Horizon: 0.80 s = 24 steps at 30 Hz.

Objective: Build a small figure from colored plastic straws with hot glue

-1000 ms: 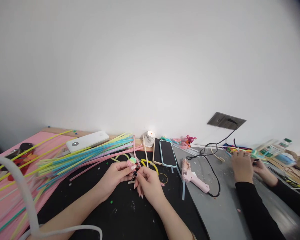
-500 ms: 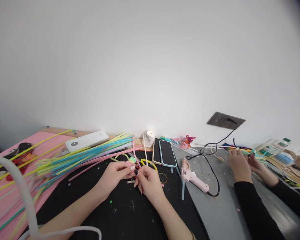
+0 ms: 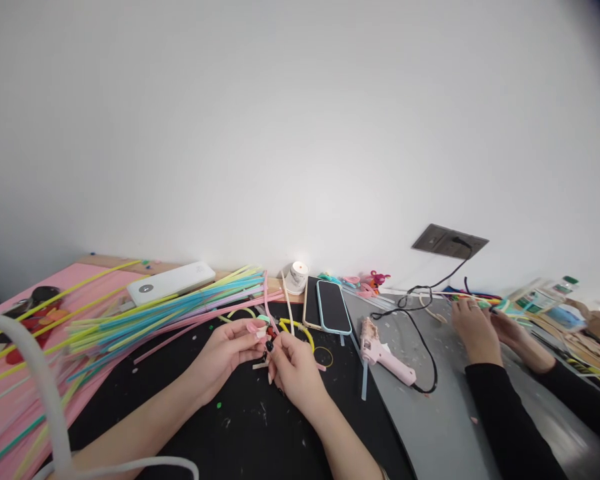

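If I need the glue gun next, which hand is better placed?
Probably the right hand: it is nearer the pink glue gun, though what it holds is unclear. The left hand, farther off, pinches a small pale piece.

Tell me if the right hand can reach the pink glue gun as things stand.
Likely yes: the glue gun lies to the right of the right hand, with nothing tall between them, though that hand looks busy.

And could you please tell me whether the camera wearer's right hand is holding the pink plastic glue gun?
No, the glue gun lies on the grey tabletop, apart from the right hand.
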Available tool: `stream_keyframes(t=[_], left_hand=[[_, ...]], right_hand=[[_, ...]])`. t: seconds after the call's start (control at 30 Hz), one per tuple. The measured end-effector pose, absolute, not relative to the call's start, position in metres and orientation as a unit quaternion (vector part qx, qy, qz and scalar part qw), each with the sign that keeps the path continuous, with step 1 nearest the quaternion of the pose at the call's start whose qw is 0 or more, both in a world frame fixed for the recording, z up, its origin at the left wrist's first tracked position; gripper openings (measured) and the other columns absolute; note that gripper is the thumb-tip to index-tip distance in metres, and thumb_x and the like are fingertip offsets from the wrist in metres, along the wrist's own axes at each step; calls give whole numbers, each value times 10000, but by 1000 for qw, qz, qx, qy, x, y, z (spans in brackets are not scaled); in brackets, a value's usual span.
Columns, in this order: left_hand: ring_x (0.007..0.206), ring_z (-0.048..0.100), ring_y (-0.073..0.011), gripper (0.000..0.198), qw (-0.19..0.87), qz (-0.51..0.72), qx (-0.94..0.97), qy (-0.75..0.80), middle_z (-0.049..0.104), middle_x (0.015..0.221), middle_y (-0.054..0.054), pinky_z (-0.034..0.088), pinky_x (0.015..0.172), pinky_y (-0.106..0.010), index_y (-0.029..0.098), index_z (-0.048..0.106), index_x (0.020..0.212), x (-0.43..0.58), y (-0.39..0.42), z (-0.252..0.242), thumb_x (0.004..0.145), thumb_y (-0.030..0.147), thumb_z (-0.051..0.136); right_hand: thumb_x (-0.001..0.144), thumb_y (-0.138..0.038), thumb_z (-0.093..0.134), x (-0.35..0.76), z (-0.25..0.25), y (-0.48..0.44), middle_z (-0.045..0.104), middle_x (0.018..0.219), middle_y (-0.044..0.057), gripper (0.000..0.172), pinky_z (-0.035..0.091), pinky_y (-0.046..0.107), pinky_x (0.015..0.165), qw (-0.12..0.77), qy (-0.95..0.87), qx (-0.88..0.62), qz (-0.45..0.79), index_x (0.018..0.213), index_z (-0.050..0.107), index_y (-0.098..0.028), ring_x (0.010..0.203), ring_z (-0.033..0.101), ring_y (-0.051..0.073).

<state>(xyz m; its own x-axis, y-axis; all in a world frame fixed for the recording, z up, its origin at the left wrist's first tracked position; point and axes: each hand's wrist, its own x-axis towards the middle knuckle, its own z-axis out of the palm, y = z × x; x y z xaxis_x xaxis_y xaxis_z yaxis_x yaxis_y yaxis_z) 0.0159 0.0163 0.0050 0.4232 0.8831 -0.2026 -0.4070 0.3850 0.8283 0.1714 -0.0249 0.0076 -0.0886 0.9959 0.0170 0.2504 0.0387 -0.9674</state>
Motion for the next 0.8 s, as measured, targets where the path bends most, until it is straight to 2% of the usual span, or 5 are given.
stream_keyframes(t=[0.17,0.33,0.5,0.7,0.8], left_hand=[[670,625,-100,206,750,439,375,324,707,772,-14,538,713,-233,166,686,921,16,16,5,736,222,755],[691,641,-134,216,686,423,474,354,685,727,-4,545,732,-273,155,673,899,14,19,10,753,303,729],[724,657,-177,222,586,384,606,378,679,763,-22,540,718,-303,156,678,815,9,26,9,801,375,644],[597,613,-149,292,442,331,744,375,632,631,3,469,630,-271,169,606,665,2,27,14,888,329,507],[574,601,-144,313,418,323,762,375,623,607,8,450,609,-263,177,557,619,1,27,16,895,305,483]], right_hand=[[887,-195,406,173,11,-26,467,453,-61,301,350,202,475,398,-632,-533,398,587,399,-216,392,419,87],[866,-166,411,176,18,-27,463,474,-57,262,371,210,539,399,-657,-539,344,608,415,-213,455,450,104],[852,-160,433,181,20,-25,492,566,-38,224,337,206,567,379,-689,-559,262,632,439,-201,541,464,111],[834,-224,501,184,22,-23,426,539,-49,250,260,212,521,372,-688,-591,197,607,400,-198,509,389,103],[833,-252,510,187,21,-23,413,540,-47,278,244,220,519,374,-689,-594,178,595,379,-197,506,370,103]])
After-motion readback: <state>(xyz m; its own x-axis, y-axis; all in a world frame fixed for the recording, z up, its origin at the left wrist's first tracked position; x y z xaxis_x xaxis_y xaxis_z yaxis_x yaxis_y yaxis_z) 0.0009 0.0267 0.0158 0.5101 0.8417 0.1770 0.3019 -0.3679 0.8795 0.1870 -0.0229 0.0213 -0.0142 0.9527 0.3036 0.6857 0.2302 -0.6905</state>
